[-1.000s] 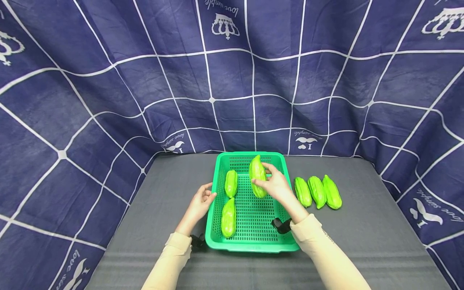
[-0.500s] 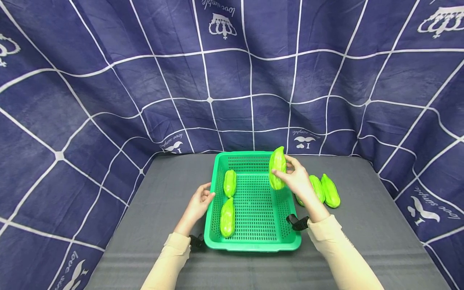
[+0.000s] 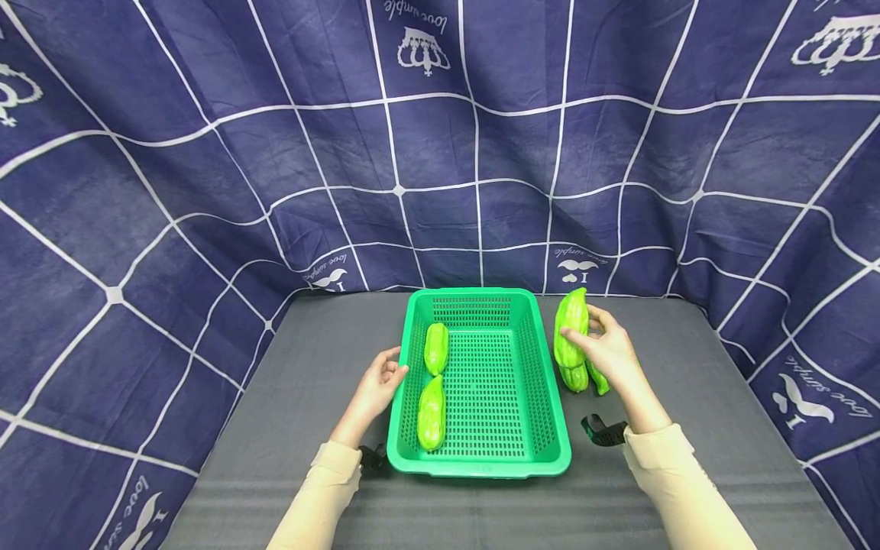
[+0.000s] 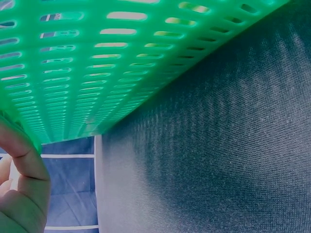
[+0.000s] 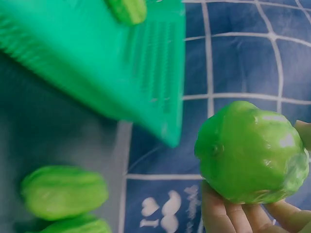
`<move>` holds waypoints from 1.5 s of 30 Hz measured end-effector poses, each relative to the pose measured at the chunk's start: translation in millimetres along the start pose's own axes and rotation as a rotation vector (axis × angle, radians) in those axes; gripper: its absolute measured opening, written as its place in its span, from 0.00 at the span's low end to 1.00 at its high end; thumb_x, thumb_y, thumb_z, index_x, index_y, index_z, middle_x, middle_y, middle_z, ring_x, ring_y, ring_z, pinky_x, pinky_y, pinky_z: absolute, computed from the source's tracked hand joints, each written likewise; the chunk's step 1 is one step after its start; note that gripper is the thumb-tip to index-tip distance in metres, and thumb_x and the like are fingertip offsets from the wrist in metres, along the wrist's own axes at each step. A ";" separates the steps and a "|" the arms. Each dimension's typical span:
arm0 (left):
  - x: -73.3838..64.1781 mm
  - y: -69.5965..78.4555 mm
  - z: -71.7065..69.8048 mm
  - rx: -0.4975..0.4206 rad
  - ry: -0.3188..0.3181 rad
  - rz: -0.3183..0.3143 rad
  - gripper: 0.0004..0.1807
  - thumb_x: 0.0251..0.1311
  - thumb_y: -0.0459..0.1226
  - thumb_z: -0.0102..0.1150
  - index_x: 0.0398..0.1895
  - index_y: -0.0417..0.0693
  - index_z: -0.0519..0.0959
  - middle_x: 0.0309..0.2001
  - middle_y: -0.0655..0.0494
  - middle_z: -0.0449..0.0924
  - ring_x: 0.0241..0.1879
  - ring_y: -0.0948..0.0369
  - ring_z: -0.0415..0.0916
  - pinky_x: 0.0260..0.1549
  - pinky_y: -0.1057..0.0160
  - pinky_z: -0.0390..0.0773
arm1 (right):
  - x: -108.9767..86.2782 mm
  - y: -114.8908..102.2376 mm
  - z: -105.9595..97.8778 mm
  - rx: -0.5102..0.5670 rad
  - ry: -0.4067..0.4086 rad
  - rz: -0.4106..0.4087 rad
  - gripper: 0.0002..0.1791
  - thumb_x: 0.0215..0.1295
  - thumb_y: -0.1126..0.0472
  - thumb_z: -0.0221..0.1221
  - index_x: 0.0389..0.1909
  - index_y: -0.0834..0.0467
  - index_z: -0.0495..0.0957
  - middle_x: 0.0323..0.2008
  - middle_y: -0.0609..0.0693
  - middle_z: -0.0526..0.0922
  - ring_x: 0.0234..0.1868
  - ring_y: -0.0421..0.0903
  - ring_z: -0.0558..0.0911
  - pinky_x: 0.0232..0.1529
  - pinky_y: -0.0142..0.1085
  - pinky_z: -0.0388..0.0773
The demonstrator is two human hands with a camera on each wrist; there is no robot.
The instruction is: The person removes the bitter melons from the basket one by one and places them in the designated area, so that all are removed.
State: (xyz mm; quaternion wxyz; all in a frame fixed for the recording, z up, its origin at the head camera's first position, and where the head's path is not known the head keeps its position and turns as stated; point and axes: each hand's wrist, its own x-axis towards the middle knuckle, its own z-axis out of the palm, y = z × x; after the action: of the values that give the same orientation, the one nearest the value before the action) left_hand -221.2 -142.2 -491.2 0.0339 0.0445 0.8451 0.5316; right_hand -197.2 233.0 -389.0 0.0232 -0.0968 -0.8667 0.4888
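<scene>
My right hand (image 3: 608, 347) grips a light green, ridged bitter melon (image 3: 571, 325) to the right of the green plastic basket (image 3: 477, 467). In the right wrist view, the blunt end of this bitter melon (image 5: 250, 153) faces the camera, with fingers beneath it. My left hand (image 3: 374, 386) holds the basket's left rim; a bent finger (image 4: 29, 165) shows against the rim in the left wrist view. Two bitter melons lie in a row along the basket's left side, the far one (image 3: 436, 349) and the near one (image 3: 431, 416).
On the grey table (image 3: 330, 336), right of the basket, more bitter melons (image 5: 63, 191) lie beneath and behind my right hand, partly hidden. A dark blue curtain (image 3: 440, 214) with white lines closes off the back and sides.
My right hand has carried the bitter melon from above the basket, over its right wall, to the table side by the other bitter melons. My left hand has stayed at the rim.
</scene>
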 end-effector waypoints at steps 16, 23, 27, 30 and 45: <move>-0.1 0.0 -1.1 -0.011 -0.005 -0.006 0.28 0.71 0.37 0.55 0.71 0.37 0.63 0.42 0.44 0.78 0.36 0.61 0.76 0.38 0.62 0.72 | -19.4 63.6 9.0 -0.158 -0.106 0.119 0.44 0.64 0.51 0.61 0.73 0.69 0.54 0.64 0.77 0.66 0.64 0.72 0.68 0.60 0.59 0.69; 0.9 -0.8 -1.5 -0.009 -0.007 0.002 0.28 0.71 0.37 0.55 0.71 0.37 0.62 0.42 0.44 0.78 0.38 0.59 0.77 0.39 0.61 0.73 | -27.2 78.1 15.0 -0.211 -0.146 0.113 0.44 0.65 0.50 0.61 0.71 0.72 0.55 0.62 0.79 0.66 0.62 0.74 0.69 0.58 0.61 0.70; 0.8 -1.0 -1.7 -0.010 -0.002 0.005 0.28 0.71 0.37 0.54 0.71 0.38 0.63 0.42 0.43 0.78 0.38 0.58 0.78 0.39 0.61 0.73 | -30.8 87.0 17.9 -0.239 -0.172 0.143 0.45 0.64 0.49 0.61 0.71 0.73 0.56 0.61 0.79 0.68 0.61 0.74 0.70 0.57 0.61 0.70; 0.7 -0.6 -1.6 -0.009 0.003 0.013 0.28 0.71 0.36 0.55 0.71 0.37 0.63 0.42 0.43 0.78 0.37 0.59 0.78 0.39 0.61 0.73 | -33.5 92.7 19.2 -0.256 -0.184 0.160 0.45 0.64 0.49 0.61 0.70 0.74 0.56 0.60 0.79 0.69 0.61 0.74 0.70 0.56 0.61 0.70; 0.3 -1.0 -0.6 -0.016 -0.001 -0.002 0.28 0.71 0.35 0.55 0.71 0.36 0.63 0.41 0.43 0.78 0.35 0.61 0.77 0.38 0.62 0.73 | -39.6 107.1 20.5 -0.282 -0.205 0.207 0.43 0.62 0.54 0.62 0.67 0.79 0.56 0.58 0.80 0.69 0.53 0.72 0.77 0.37 0.47 0.81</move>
State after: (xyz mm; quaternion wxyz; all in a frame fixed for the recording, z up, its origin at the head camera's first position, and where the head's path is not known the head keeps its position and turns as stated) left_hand -221.6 -143.1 -491.8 0.0354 0.0439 0.8410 0.5381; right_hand -145.5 262.0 -488.8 -0.1294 -0.1371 -0.9097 0.3699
